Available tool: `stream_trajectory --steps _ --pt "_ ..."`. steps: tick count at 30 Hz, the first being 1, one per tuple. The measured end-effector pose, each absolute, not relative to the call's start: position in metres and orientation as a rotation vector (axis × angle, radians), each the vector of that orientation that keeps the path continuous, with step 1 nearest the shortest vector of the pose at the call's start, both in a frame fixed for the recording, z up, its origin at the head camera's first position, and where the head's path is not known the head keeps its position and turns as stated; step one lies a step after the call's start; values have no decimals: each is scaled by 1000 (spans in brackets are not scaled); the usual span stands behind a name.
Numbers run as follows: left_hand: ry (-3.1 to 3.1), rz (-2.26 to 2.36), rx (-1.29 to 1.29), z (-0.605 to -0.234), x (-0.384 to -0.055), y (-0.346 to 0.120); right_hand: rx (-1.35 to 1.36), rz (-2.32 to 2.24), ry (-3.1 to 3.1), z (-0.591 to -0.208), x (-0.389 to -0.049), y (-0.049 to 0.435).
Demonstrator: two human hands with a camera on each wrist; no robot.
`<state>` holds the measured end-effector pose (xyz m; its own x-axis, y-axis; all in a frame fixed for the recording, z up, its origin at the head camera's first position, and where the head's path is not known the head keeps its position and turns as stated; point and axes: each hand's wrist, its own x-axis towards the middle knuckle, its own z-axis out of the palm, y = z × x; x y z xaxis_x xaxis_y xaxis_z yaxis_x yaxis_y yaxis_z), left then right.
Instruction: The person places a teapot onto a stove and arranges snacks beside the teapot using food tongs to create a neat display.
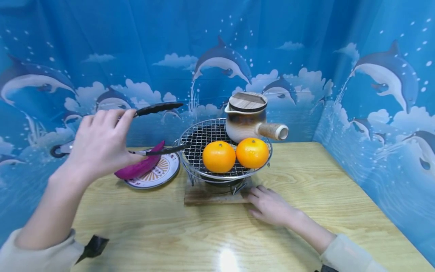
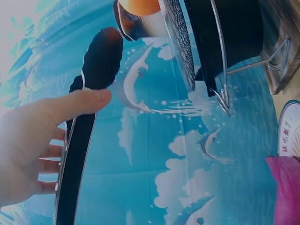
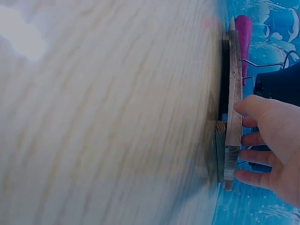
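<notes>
My left hand [image 1: 102, 141] grips metal tongs [image 1: 159, 108] with black scalloped tips, fingers over the upper arm and thumb along the lower one. The tongs' arms are spread apart, with nothing between their tips. The lower tip reaches the left rim of a round wire grill [image 1: 195, 145] in the head view. On that grill sit two oranges [image 1: 219, 157] [image 1: 252, 153], side by side at the front. My right hand [image 1: 272, 206] is low at the right end of a wooden board [image 1: 210, 198] under the grill stand, its fingertips touching the board [image 3: 234, 112].
A brown-and-cream teapot [image 1: 241, 126] with a wooden lid and side handle stands at the grill's back right. Left of the grill, a purple sweet potato [image 1: 142, 166] lies on a patterned plate [image 1: 170, 170]. A dolphin-print curtain [image 1: 146, 56] surrounds the wooden table [image 1: 163, 226].
</notes>
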<state>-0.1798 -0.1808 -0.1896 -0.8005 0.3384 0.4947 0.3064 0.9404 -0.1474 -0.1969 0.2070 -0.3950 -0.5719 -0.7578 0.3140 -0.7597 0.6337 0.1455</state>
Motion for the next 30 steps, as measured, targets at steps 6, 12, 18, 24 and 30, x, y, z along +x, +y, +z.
stream_trajectory --steps 6,12,18,24,30 --pt "-2577 59 -306 -196 -188 -190 1207 -2 -2524 -395 -197 207" --pt "-2638 -12 -191 -205 -199 -202 1197 -13 -2541 -395 -197 207" --pt "-2703 -29 -138 -221 -212 -214 1200 -2 -2531 -395 -197 207" --pt "-2789 -17 -121 -239 -222 -226 1210 4 -2517 -395 -197 206" --pt "-2879 -22 -92 -253 -229 -236 1210 15 -2516 -395 -197 207"
